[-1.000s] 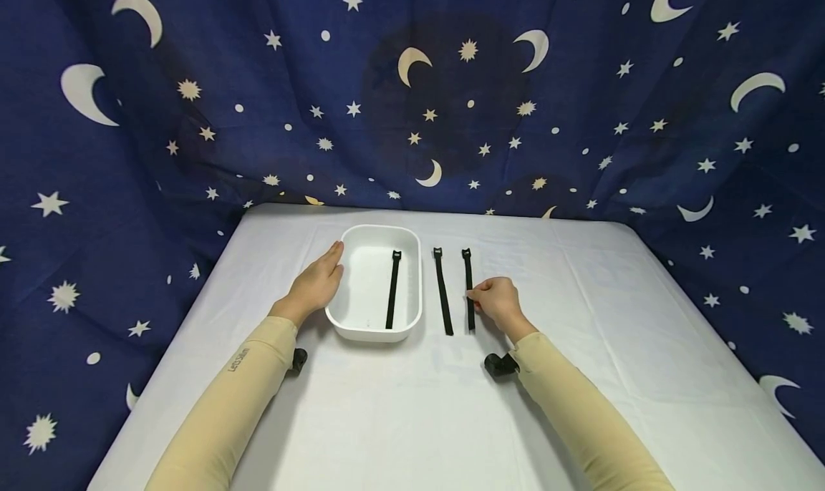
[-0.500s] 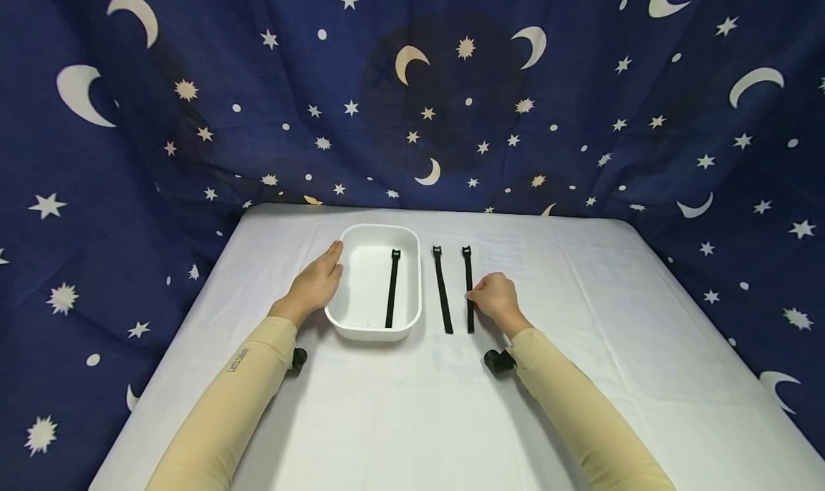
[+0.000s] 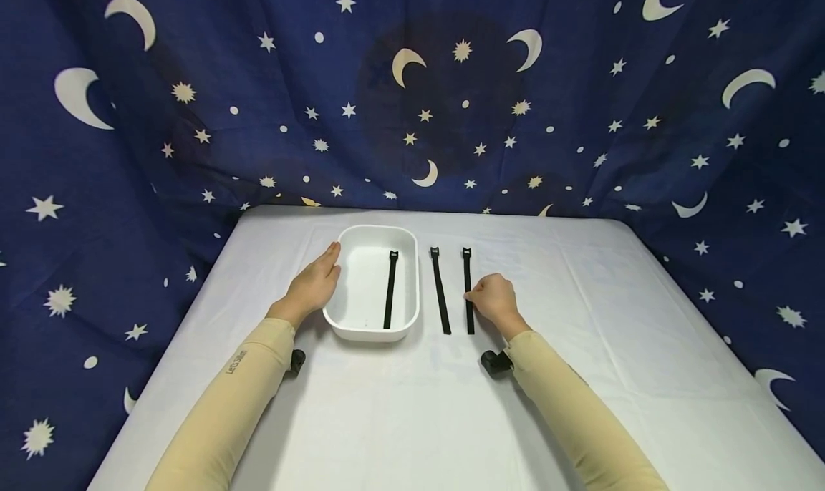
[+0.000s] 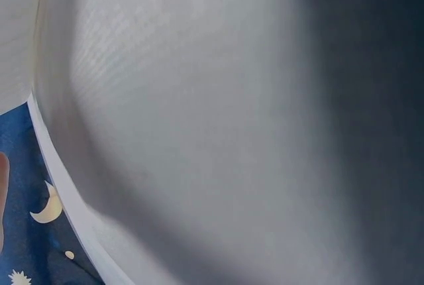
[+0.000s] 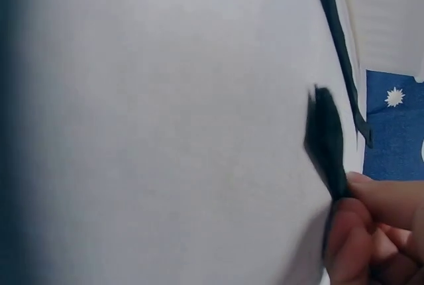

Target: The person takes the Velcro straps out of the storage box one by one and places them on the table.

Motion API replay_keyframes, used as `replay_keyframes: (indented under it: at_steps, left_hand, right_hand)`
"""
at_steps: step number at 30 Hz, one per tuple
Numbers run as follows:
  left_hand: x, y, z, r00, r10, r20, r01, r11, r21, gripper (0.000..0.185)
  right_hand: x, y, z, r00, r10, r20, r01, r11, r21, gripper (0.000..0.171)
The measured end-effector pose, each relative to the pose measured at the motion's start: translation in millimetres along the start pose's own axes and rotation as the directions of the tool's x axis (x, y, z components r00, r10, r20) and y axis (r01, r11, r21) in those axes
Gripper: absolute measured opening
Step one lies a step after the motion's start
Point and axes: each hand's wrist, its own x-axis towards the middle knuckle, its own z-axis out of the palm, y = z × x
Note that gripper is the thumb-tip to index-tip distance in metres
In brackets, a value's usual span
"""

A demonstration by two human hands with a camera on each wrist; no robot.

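Note:
My left hand (image 3: pixel 314 285) rests with straight fingers along the left wall of a white plastic box (image 3: pixel 370 335). Inside the box lies a black cable tie strap (image 3: pixel 390 290) with a slotted head at its far end. My right hand (image 3: pixel 495 298) pinches the rightmost black strap (image 3: pixel 468 276) a little below its middle, between thumb and fingertips. In the right wrist view, the near end of that strap (image 5: pixel 324 132) tilts up off the cloth from the thumb and fingers (image 5: pixel 351 232). Between box and right hand, another black strap (image 3: pixel 440 294) lies on the table.
White cloth covers the table (image 3: pixel 399 419). Behind it and along both sides hangs a dark blue curtain (image 3: pixel 290 61) with moons and stars. Black wrist-camera mounts (image 3: pixel 495 362) jut out below both sleeves, close over the cloth.

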Motion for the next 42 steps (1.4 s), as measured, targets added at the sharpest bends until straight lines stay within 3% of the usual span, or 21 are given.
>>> replay_keyframes:
  at_steps: [7,13,22,35,42]
  left_hand:
    - [-1.5,1.2,-1.0,1.000,-0.002,-0.003,0.002,1.000,0.005,0.058]
    - [-1.7,0.0,-1.6,1.000,-0.006,-0.003,0.006,1.000,0.008,0.058]
    - [-1.3,-3.5,0.7,1.000,0.009,-0.005,-0.009,1.000,0.013,0.057]
    - [-1.1,-4.4,1.2,1.000,0.008,-0.005,-0.008,1.000,0.013,0.057]
    - [-0.2,-1.1,1.4,1.000,0.004,-0.008,-0.005,1.000,-0.004,0.057]
  right_hand:
    - [0,6,-5,0.999,-0.005,-0.042,0.009,0.996,0.094,0.021]
    - [1,-4,-11,0.999,-0.020,-0.047,0.027,0.990,0.141,0.019]
    - [-1,-33,-15,1.000,-0.013,-0.012,0.015,0.968,0.249,0.016]
    - [0,-89,-13,0.989,-0.131,-0.070,0.145,0.957,0.251,0.014]
    - [-2,-114,-11,0.986,-0.161,-0.045,0.167,0.956,0.241,0.015]
